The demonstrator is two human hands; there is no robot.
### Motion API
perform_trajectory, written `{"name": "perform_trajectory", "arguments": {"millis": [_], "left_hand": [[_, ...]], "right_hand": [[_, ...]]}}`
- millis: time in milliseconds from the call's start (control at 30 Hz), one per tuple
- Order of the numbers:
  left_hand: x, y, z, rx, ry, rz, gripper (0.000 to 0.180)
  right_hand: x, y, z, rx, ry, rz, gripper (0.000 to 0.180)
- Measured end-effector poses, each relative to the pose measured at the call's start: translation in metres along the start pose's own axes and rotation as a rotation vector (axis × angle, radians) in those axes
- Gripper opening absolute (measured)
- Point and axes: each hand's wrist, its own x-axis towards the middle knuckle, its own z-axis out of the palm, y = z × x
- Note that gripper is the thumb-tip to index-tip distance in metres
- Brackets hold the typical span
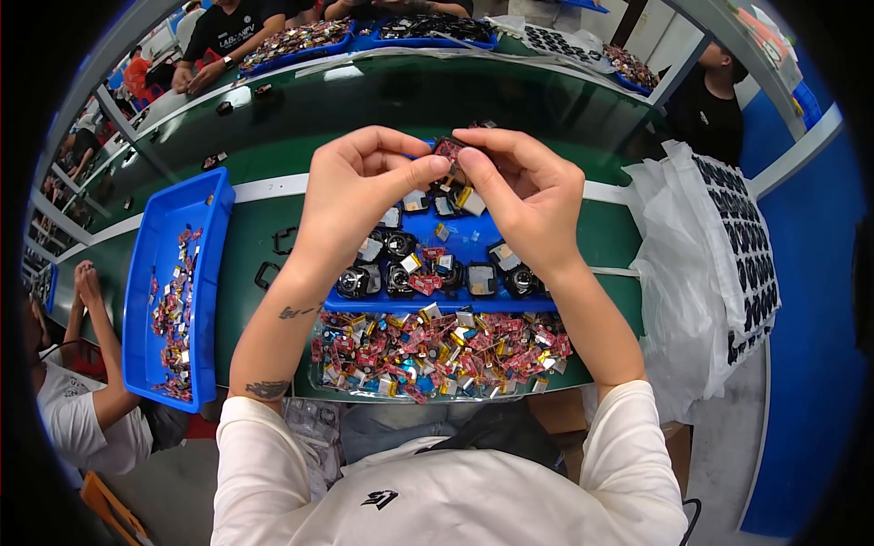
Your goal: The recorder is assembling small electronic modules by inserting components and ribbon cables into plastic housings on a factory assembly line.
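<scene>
While holding both bare forearms [601, 328] out in front, angled inward from wide-set elbows, pinched a small red-and-black part [447, 147] narrowly between thumb and fingertips of the left hand [360, 182] and the right hand [528, 187]. Nearly touched thumb to thumb, with fingers curled. Held the part up over the far side of a blue tray [505, 305] of black casings [401, 244], partly hidden by fingertips. Had a heap of red boards and silver cells [437, 350] nearer the body, between the forearms, and a longer blue bin [168, 214] to the left.
</scene>
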Motion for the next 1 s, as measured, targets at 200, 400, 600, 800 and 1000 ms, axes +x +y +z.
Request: {"name": "perform_trajectory", "arguments": {"millis": [200, 400, 600, 800, 1000], "left_hand": [[0.017, -0.018, -0.015, 0.212, 0.007, 0.054, 0.023], [0.110, -0.106, -0.140, 0.817, 0.387, -0.139, 0.039], [0.134, -0.159, -0.201, 1.013, 0.462, -0.513, 0.040], [0.109, -0.131, -0.155, 0.969, 0.434, -0.141, 0.043], [0.024, -0.082, -0.080, 0.717, -0.100, 0.056, 0.027]], "right_hand": [[0.005, -0.009, -0.009, -0.133, -0.100, 0.088, 0.019], [0.010, -0.011, -0.014, -0.248, -0.232, 0.094, 0.019], [0.000, 0.001, -0.011, -0.465, -0.580, 0.033, 0.011], [-0.010, 0.016, -0.015, -0.806, -0.829, 0.136, 0.016], [-0.011, 0.012, -0.012, -0.850, -1.013, 0.119, 0.020]]}}
